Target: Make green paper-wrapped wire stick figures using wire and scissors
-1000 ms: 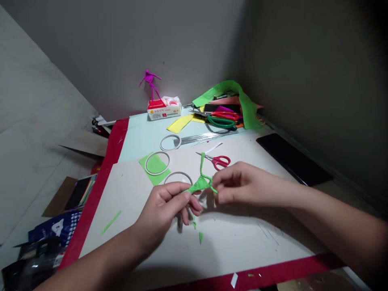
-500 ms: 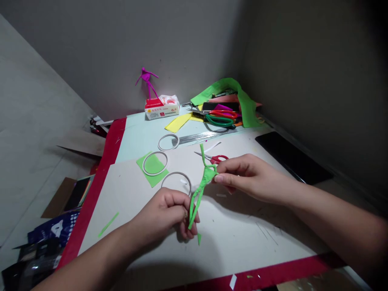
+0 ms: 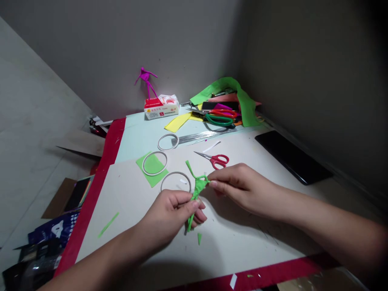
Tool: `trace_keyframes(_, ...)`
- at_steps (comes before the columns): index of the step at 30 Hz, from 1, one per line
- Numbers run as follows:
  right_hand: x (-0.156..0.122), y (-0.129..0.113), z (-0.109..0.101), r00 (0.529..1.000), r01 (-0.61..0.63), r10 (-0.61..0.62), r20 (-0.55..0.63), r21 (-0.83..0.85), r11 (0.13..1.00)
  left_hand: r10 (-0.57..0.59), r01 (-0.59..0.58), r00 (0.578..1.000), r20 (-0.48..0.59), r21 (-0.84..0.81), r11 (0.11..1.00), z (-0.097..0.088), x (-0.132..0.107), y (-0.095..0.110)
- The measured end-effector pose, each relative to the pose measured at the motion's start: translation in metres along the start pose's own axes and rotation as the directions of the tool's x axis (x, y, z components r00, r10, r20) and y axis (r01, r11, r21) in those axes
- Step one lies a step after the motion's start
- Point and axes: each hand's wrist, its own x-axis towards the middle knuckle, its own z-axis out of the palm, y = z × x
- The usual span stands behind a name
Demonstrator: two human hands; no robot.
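Red-edged, pale-topped table [image 3: 136, 238]: red-handled scissors [image 3: 213, 158], black slab [image 3: 292, 157], green strip [image 3: 109, 224], green triangle [image 3: 199, 238].

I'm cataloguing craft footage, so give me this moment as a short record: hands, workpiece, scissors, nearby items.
Left hand: pinches the lower limbs of the green stick figure
Right hand: fingertips pinching at its upper end
Workpiece pose: tilted, one thin upper limb pointing away
Nearest scissors: red-handled scissors, lying beyond the hands
Nearby: white ring on green paper square; black smartphone
Background: magenta stick figure, upright
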Motion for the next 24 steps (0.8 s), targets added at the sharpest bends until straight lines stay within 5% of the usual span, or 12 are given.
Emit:
trace_keyframes(5, 0.000, 0.001, -0.002, 0.994, 0.060, -0.064, -0.090, -0.051, 0.997, -0.028, 0.024, 0.999, -0.022, -0.149, 0.989, 0.002, -0.001, -0.002)
trace_keyframes(12, 0.000, 0.003, -0.001, 0.984, -0.144, 0.159, -0.078, 0.177, 0.974, -0.060, 0.045, 0.995, -0.080, -0.177, 0.983, 0.009, -0.001, -0.009)
trace_keyframes(17, 0.003, -0.002, 0.013, 0.949, -0.288, 0.304, 0.083, 0.618, 0.731, -0.013, -0.005, 0.995, -0.097, -0.185, 0.983, 0.009, 0.000, -0.010)
trace_keyframes(21, 0.006, -0.003, 0.022, 0.950, -0.273, 0.290, 0.119, 0.766, 0.581, 0.041, -0.056, 0.997, -0.066, -0.236, 0.970, 0.008, 0.002, -0.013)
trace_keyframes(24, 0.006, -0.002, 0.019, 0.963, -0.224, 0.266, 0.050, 0.698, 0.680, 0.031, -0.044, 0.998, -0.052, -0.271, 0.962, 0.009, 0.001, -0.014)
